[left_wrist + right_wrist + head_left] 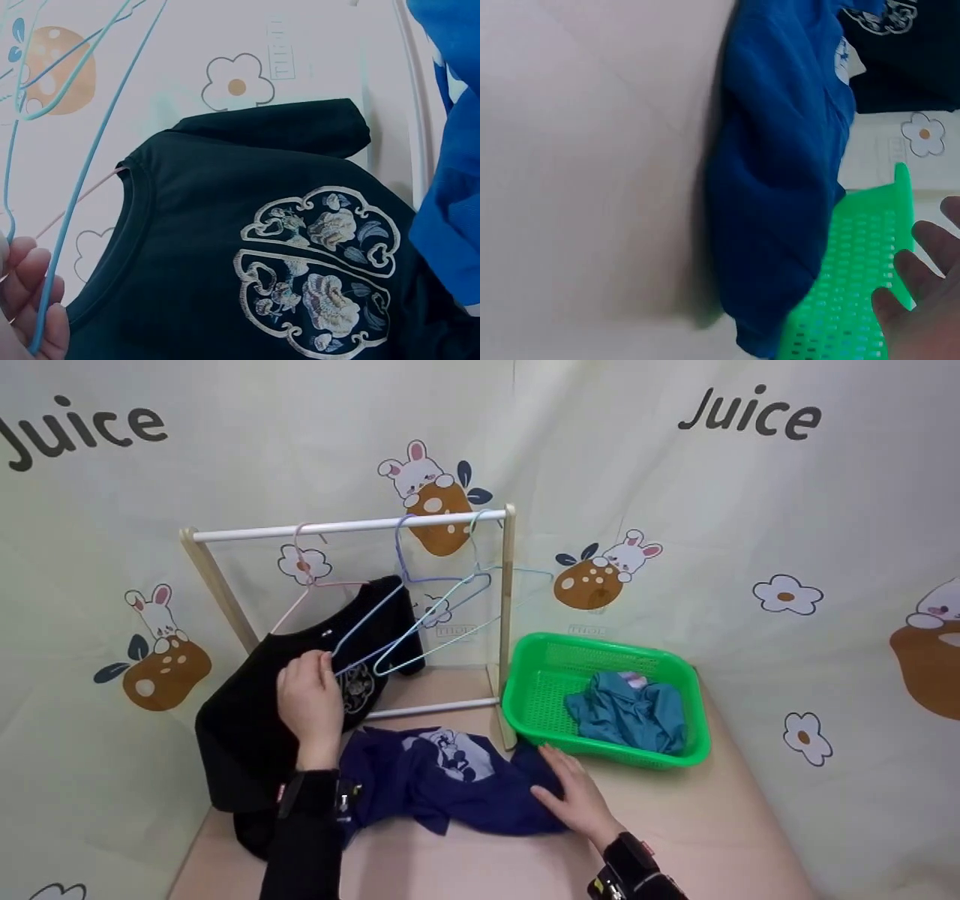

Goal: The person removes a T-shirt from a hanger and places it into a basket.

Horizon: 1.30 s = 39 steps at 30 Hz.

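Observation:
My left hand (309,701) pinches the lower left corner of a blue hanger (367,619), whose hook is over the rack's rail. Its fingers curl round the wire in the left wrist view. Close behind that hand, a black shirt (259,690) with an embroidered flower motif (322,270) hangs on a pink hanger (289,610). A navy blue shirt (420,784) with a pale cartoon print lies on the table below. Fingers spread, my right hand (577,796) is at the right end of this shirt and holds nothing.
The clothes rack's white rail (360,526) also bears a pale green hanger (378,670) to the right. Beside the rack's right post (506,607) stands a green basket (607,645) with a crumpled teal garment (630,712) in it. A printed curtain (600,472) surrounds the table.

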Each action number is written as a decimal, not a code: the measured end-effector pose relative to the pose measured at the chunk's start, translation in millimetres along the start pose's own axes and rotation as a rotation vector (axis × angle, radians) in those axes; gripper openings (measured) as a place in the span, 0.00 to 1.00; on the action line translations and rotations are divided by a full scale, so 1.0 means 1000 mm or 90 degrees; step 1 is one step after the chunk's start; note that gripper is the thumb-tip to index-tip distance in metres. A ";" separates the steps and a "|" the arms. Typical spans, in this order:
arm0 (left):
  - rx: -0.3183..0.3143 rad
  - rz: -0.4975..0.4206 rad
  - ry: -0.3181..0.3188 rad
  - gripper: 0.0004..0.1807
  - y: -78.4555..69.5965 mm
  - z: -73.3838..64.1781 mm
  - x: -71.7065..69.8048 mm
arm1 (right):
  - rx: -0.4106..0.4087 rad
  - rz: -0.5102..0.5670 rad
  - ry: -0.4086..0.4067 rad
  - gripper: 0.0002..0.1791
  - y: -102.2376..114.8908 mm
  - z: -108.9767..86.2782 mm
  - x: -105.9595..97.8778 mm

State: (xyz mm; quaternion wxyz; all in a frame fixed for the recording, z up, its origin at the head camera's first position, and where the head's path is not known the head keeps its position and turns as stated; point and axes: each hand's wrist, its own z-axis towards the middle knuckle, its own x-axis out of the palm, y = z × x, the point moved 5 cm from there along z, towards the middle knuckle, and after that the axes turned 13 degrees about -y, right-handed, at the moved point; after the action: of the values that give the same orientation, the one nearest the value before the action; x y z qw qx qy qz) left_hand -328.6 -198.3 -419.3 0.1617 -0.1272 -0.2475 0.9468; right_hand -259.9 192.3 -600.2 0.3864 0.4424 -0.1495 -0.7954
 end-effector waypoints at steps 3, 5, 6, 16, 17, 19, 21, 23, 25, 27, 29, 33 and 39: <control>-0.011 -0.001 0.004 0.09 0.003 -0.002 0.001 | -0.005 -0.009 0.036 0.37 0.003 0.000 0.012; -0.021 -0.002 0.011 0.10 0.006 -0.004 0.002 | -0.007 -0.012 0.060 0.38 0.005 -0.001 0.019; -0.026 0.000 0.017 0.11 0.008 -0.006 0.002 | -0.011 -0.013 0.069 0.38 0.007 -0.001 0.022; -0.134 0.053 0.123 0.30 0.036 -0.034 0.001 | -0.049 -0.066 0.145 0.44 0.023 -0.006 0.049; -0.140 0.059 0.133 0.32 0.039 -0.039 0.001 | -0.054 -0.068 0.150 0.44 0.023 -0.007 0.051; -0.144 0.068 0.158 0.34 0.045 -0.047 0.001 | -0.062 -0.074 0.157 0.45 0.023 -0.008 0.054; -0.139 0.077 0.183 0.36 0.049 -0.057 0.001 | -0.058 -0.081 0.167 0.45 0.022 -0.010 0.058; -0.130 0.089 0.204 0.38 0.053 -0.067 0.002 | -0.049 -0.089 0.180 0.46 0.022 -0.011 0.061; -0.122 0.103 0.224 0.39 0.056 -0.076 0.003 | -0.036 -0.093 0.191 0.46 0.021 -0.012 0.063; -0.118 0.121 0.243 0.41 0.059 -0.085 0.003 | -0.028 -0.098 0.196 0.47 0.020 -0.012 0.066; -0.114 0.134 0.263 0.42 0.061 -0.093 0.005 | -0.017 -0.102 0.197 0.47 0.019 -0.013 0.068; -0.106 0.148 0.297 0.43 0.063 -0.106 0.007 | 0.006 -0.119 0.202 0.47 0.016 -0.016 0.072; -0.088 0.154 0.325 0.44 0.062 -0.122 0.008 | 0.012 -0.168 0.190 0.45 0.015 -0.020 0.077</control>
State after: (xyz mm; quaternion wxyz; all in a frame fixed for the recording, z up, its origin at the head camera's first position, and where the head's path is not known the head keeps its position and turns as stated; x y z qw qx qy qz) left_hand -312.3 -194.6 -555.5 0.0960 -0.4008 -0.2459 0.8773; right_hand -259.8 127.1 -647.8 0.2925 0.5747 -0.0388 -0.7633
